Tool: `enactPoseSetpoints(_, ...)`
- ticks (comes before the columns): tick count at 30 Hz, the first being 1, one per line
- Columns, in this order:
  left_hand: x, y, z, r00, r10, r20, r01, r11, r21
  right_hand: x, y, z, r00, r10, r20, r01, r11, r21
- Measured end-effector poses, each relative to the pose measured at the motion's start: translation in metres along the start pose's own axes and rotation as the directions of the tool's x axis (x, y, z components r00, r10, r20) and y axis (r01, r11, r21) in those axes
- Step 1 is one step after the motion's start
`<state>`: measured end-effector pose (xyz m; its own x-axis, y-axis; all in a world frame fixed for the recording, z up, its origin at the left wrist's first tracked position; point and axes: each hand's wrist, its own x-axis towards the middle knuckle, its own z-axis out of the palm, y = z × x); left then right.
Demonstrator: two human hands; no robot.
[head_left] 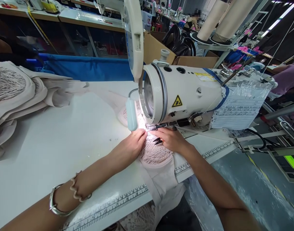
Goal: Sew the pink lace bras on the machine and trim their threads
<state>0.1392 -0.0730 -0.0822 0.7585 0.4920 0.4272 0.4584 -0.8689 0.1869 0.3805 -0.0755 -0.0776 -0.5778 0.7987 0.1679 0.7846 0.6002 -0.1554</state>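
Observation:
A white sewing machine (183, 93) stands on the white table (65, 141), its lamp lighting the needle area. A pale pink lace garment piece (156, 160) lies under the machine head and hangs over the table's front edge. My left hand (134, 141) presses flat on the fabric just left of the needle. My right hand (169, 138) rests on the fabric to the right of the needle and holds small black thread snips (158, 140), their tips pointing left.
A stack of pale lace pieces (19, 93) lies at the table's left. A ruler strip (127, 194) runs along the front edge. Thread cones (224, 19) stand behind the machine. Another person's sleeve (286, 78) shows at far right. Cardboard boxes (156, 48) sit behind.

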Motion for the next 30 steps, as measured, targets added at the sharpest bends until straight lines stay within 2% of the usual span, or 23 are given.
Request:
enactPoseSetpoints(6,-0.002,-0.026,-0.004,0.990,-0.048,0.131,0.064,0.991,-0.114,0.001,-0.004,-0.001,1.000,0.006,-0.009,-0.006,1.000,0.019)
enactPoseSetpoints(9,-0.002,-0.036,-0.008,0.985,-0.091,0.149,0.109,0.987,-0.115,0.001,-0.005,0.000,1.000,0.021,-0.009,-0.020,0.999,0.037)
enactPoseSetpoints(11,0.000,-0.030,-0.011,0.984,-0.106,0.146,0.117,0.991,-0.068,0.001,-0.006,0.002,0.999,0.033,0.001,-0.033,0.999,0.042)
enactPoseSetpoints(13,0.004,-0.015,-0.011,0.986,-0.123,0.112,0.127,0.992,-0.027,0.001,-0.005,0.004,0.999,0.045,0.006,-0.045,0.998,0.041)
enactPoseSetpoints(16,0.007,0.013,-0.003,0.987,-0.161,-0.018,0.160,0.985,-0.072,0.001,-0.004,0.005,0.999,0.050,0.000,-0.050,0.997,0.054)
enactPoseSetpoints(18,0.006,0.024,0.002,0.988,-0.142,-0.065,0.134,0.985,-0.111,-0.001,-0.002,0.005,0.999,0.040,-0.015,-0.039,0.996,0.082)
enactPoseSetpoints(22,-0.001,0.023,0.006,0.998,-0.067,-0.008,0.065,0.987,-0.147,-0.008,0.002,0.003,0.998,0.024,-0.051,-0.017,0.991,0.133)
enactPoseSetpoints(27,-0.001,0.019,0.001,0.992,-0.111,0.061,0.119,0.982,-0.149,-0.011,0.004,0.000,0.995,0.019,-0.096,-0.009,0.995,0.101)
enactPoseSetpoints(30,0.003,0.021,0.000,0.994,-0.105,0.037,0.110,0.981,-0.161,-0.007,0.000,-0.002,0.989,-0.075,-0.127,0.084,0.994,0.066)
